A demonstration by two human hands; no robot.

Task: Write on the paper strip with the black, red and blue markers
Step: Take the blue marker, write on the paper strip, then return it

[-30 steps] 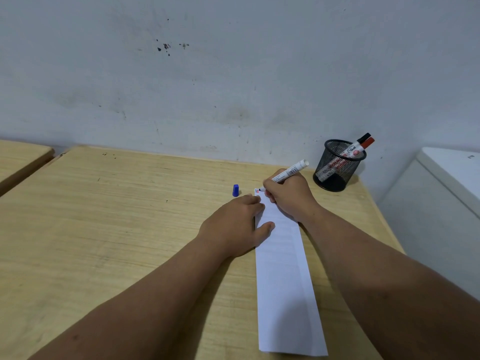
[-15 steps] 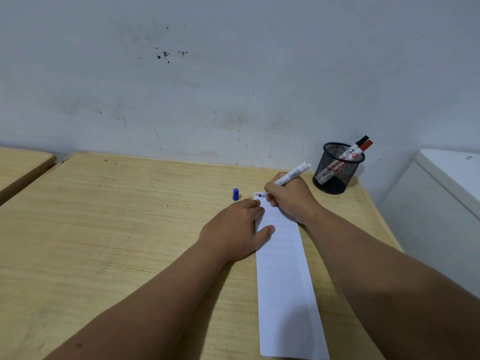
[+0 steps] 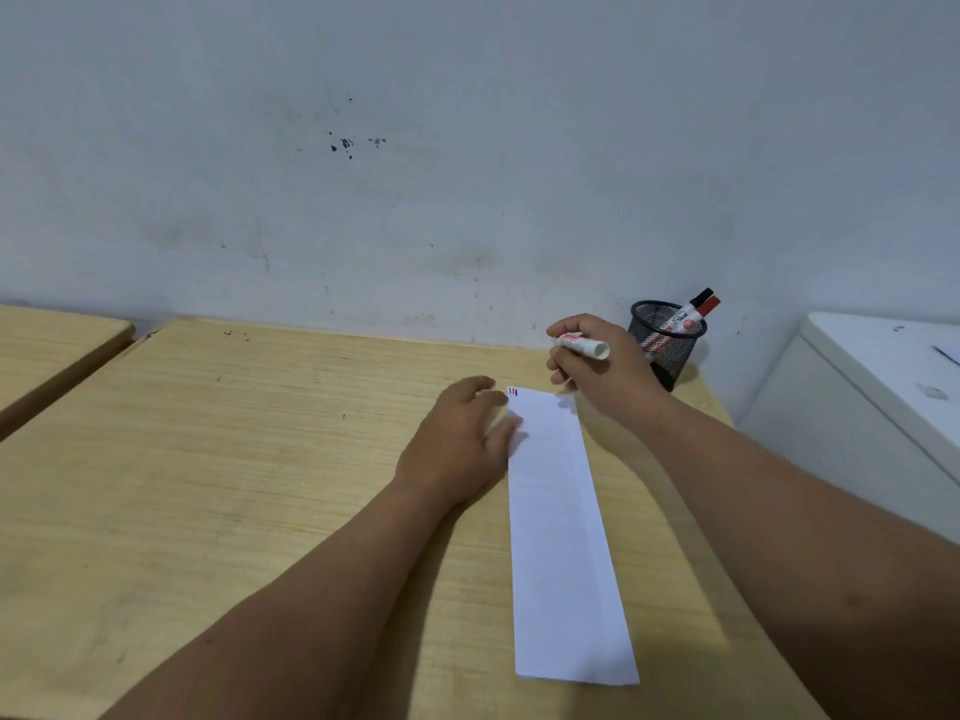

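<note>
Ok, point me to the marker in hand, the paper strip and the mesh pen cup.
marker (image 3: 582,345), head view, on its white barrel.
paper strip (image 3: 561,537), head view, on its bare middle.
mesh pen cup (image 3: 670,350), head view, on its black wire wall.

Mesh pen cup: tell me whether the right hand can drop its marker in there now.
Probably yes. The right hand holds the marker just left of the mesh pen cup, whose open rim shows room beside the two markers inside.
</note>
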